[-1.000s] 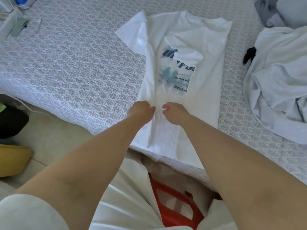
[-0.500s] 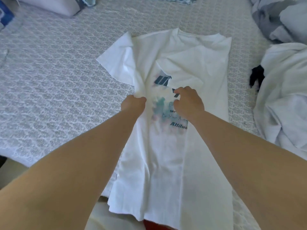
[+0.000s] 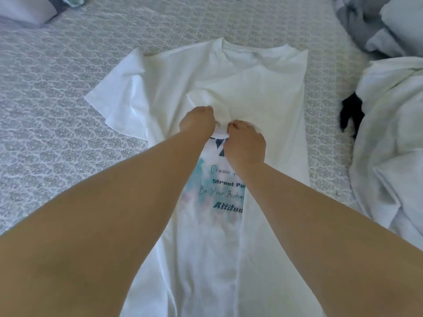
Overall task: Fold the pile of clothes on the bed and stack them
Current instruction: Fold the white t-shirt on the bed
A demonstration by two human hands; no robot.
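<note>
1. White t-shirt (image 3: pixel 164 92) lies flat on patterned bedspread (image 3: pixel 57 110), collar away from the person, right side folded inward, left sleeve spread out.
2. Left hand (image 3: pixel 198 121) fingers curled, pinching shirt fabric at chest, just above the print.
3. Right hand (image 3: pixel 246 143) also curled, pinching the folded sleeve edge, touching distance from left.
4. Pale crumpled clothes pile (image 3: pixel 393 138) right of shirt, apart from it.

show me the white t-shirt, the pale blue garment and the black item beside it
white t-shirt (image 3: pixel 263 88), head view, folded-over right side.
pale blue garment (image 3: pixel 393 138), head view, crumpled middle.
black item (image 3: pixel 351 113), head view, its visible part.
</note>
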